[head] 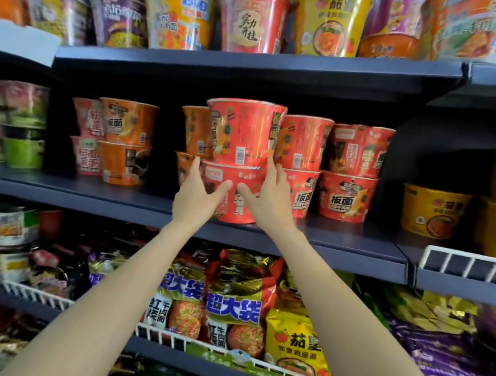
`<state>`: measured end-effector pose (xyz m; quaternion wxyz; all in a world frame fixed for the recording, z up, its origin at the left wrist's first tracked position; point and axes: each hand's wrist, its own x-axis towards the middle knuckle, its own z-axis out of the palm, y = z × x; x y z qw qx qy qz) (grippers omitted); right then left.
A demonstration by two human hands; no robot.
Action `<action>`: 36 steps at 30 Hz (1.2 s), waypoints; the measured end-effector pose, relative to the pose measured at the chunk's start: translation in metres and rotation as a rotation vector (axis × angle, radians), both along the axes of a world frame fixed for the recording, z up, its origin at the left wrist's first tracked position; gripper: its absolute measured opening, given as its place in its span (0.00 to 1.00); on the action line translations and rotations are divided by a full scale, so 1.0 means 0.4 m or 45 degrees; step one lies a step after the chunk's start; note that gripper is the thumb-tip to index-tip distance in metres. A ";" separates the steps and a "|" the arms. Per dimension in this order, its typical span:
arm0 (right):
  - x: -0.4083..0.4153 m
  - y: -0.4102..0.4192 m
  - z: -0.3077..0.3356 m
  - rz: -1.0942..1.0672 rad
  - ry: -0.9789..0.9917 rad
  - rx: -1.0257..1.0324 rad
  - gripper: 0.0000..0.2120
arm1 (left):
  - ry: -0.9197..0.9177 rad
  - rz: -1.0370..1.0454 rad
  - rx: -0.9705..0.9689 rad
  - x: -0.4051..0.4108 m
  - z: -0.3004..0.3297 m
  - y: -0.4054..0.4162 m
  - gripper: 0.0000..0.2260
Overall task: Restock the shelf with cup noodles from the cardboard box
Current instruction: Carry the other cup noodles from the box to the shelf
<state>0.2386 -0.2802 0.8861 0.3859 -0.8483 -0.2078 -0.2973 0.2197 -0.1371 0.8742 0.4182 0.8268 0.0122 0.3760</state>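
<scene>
The left hand (198,190) and right hand (266,196) are pressing from either side on a lower red cup (231,198) sitting at the front of the middle shelf (137,205), with an upper red cup (243,132) stacked on it, just left of other red cups (326,168).

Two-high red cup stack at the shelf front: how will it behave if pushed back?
Top red cup probably tips or slides first; it sits loose on the lower red cup. Glossy wrap looks slippery. Both hands grip low, so the top is unsteadied.
</scene>
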 end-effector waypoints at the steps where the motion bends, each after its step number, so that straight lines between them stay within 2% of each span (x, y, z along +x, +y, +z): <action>1: -0.012 -0.005 -0.016 -0.020 -0.064 -0.005 0.36 | -0.031 0.010 0.020 -0.008 -0.012 -0.006 0.39; 3: -0.047 -0.021 -0.049 -0.038 -0.228 0.000 0.31 | -0.148 0.010 0.063 -0.041 -0.036 -0.018 0.35; 5: -0.092 -0.040 -0.088 -0.009 -0.366 0.062 0.25 | -0.317 -0.027 0.114 -0.087 -0.070 -0.026 0.26; 8: -0.178 -0.070 -0.168 0.002 -0.458 0.118 0.19 | -0.693 -0.116 0.220 -0.175 -0.142 -0.023 0.12; 10: -0.239 -0.085 -0.239 -0.035 -0.531 0.101 0.15 | -0.906 -0.199 0.336 -0.225 -0.212 -0.008 0.07; 13: -0.324 -0.087 -0.390 -0.014 -0.511 0.049 0.12 | -0.869 -0.382 0.443 -0.286 -0.343 0.029 0.04; 15: -0.377 -0.082 -0.511 0.030 -0.388 -0.039 0.11 | -0.710 -0.492 0.466 -0.329 -0.449 0.061 0.04; 17: -0.430 -0.071 -0.645 0.064 -0.213 -0.146 0.11 | -0.453 -0.597 0.486 -0.375 -0.569 0.103 0.05; 21: -0.527 -0.043 -0.904 0.053 0.202 -0.243 0.09 | 0.246 -0.662 0.598 -0.454 -0.840 0.201 0.09; 23: -0.569 -0.028 -1.020 0.022 0.452 -0.333 0.08 | 0.610 -0.663 0.555 -0.491 -0.969 0.242 0.12; 25: -0.600 -0.015 -1.121 0.005 0.701 -0.423 0.09 | 0.916 -0.591 0.434 -0.525 -1.091 0.276 0.12; 28: -0.622 0.010 -1.263 0.041 1.133 -0.549 0.13 | 1.247 -0.418 0.173 -0.574 -1.259 0.305 0.10; 30: -0.625 0.029 -1.373 0.033 1.326 -0.564 0.14 | 1.466 -0.272 -0.022 -0.602 -1.385 0.319 0.10; 33: -0.607 0.059 -1.562 0.017 1.586 -0.463 0.11 | 1.650 -0.088 -0.303 -0.622 -1.588 0.329 0.11; 36: -0.569 0.088 -1.779 -0.021 1.740 -0.379 0.09 | 1.702 0.071 -0.550 -0.624 -1.775 0.322 0.14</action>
